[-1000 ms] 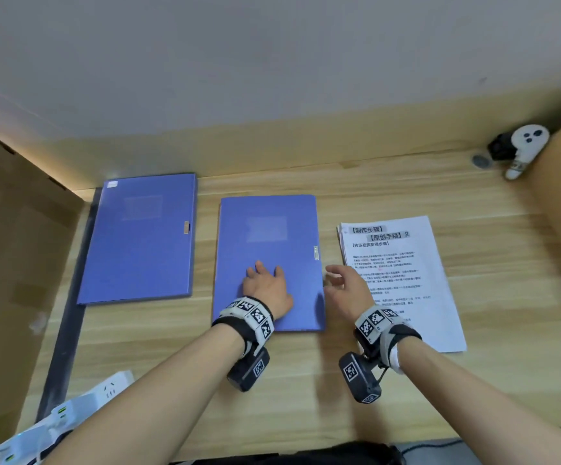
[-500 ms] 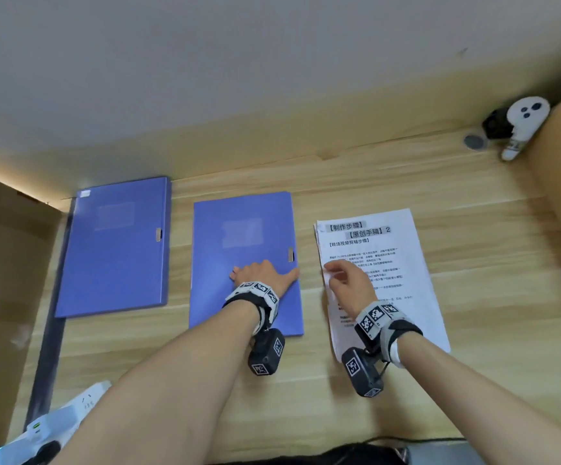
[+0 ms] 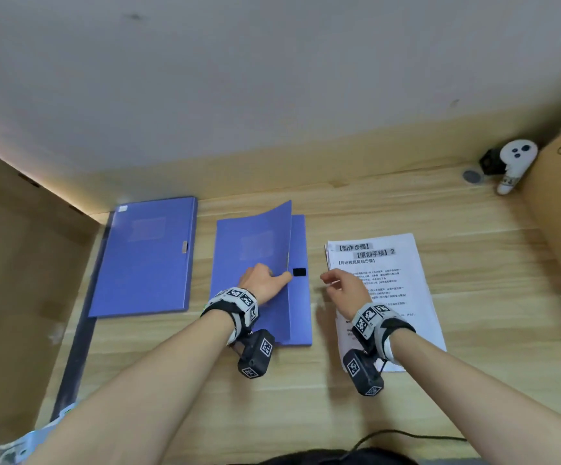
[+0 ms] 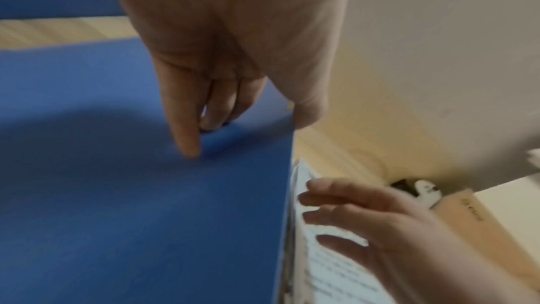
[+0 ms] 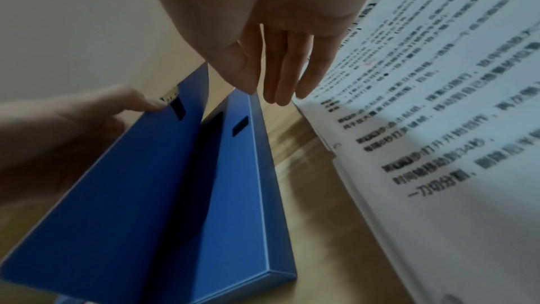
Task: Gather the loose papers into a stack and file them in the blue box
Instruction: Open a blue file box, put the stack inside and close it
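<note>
The middle blue box lies on the wooden desk with its lid raised along the right edge. My left hand pinches that lid edge near the black clasp patch, thumb at the rim and fingers on top. In the right wrist view the lid stands apart from the box base, showing a dark gap. The stack of printed papers lies flat to the right of the box. My right hand hovers over the stack's left edge, fingers straight and holding nothing.
A second, closed blue box lies to the left. A cardboard box and a white controller sit at the back right. Cardboard bounds the left side, with a power strip at the near left corner.
My left hand slid to the box's right edge and lifted the lid, which was flat before. My right hand left the paper's edge and now hovers just above it.
</note>
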`<control>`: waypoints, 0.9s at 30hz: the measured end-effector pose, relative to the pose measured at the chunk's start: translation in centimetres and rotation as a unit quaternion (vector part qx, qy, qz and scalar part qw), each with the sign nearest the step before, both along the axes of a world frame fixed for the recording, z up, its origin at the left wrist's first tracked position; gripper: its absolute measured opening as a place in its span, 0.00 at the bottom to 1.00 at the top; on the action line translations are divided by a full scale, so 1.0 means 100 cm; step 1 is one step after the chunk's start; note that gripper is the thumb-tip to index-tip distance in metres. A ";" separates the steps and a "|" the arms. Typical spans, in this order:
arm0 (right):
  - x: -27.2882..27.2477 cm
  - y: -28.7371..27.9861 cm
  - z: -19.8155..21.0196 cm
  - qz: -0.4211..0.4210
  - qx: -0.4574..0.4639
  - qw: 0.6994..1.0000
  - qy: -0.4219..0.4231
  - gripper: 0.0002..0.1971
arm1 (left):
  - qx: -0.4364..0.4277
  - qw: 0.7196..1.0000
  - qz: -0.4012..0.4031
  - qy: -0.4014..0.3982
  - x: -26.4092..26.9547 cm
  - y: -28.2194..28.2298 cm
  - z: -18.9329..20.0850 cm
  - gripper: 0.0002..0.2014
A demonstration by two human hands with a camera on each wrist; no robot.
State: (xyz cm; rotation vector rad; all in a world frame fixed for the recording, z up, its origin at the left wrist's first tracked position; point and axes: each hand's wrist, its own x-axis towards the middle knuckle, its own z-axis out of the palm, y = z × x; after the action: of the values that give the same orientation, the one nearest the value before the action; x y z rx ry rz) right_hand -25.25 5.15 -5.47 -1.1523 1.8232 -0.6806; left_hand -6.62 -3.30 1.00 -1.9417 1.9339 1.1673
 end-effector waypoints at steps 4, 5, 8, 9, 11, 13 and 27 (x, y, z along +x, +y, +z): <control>0.017 -0.009 0.013 0.067 0.032 0.996 0.044 0.19 | -0.057 0.995 -0.073 0.021 0.019 -0.002 0.036 0.12; 0.022 -0.012 0.016 0.085 0.042 0.994 0.057 0.19 | -0.081 0.993 -0.084 0.021 0.026 -0.004 0.045 0.09; 0.040 -0.021 0.026 0.156 0.046 0.982 0.093 0.22 | -0.143 0.985 -0.086 0.032 0.051 -0.015 0.067 0.05; 0.046 -0.024 0.026 0.178 0.042 0.978 0.098 0.23 | -0.151 0.985 -0.084 0.027 0.060 -0.018 0.076 0.05; 0.058 -0.027 0.028 0.210 0.059 0.971 0.096 0.25 | -0.164 0.983 -0.078 0.002 0.077 -0.023 0.090 0.07; 0.067 -0.028 0.028 0.239 0.094 0.958 0.127 0.26 | -0.175 0.982 -0.069 -0.022 0.094 -0.027 0.103 0.19; 0.086 -0.048 0.036 0.295 0.153 0.881 0.336 0.16 | -0.124 0.941 -0.066 -0.309 0.226 -0.057 0.078 0.44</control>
State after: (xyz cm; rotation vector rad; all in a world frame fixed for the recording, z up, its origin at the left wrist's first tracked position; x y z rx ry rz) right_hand -16.68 0.34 -1.91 -1.7365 1.8520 0.4081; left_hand 15.98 -8.96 8.83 -1.9313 1.8652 0.2238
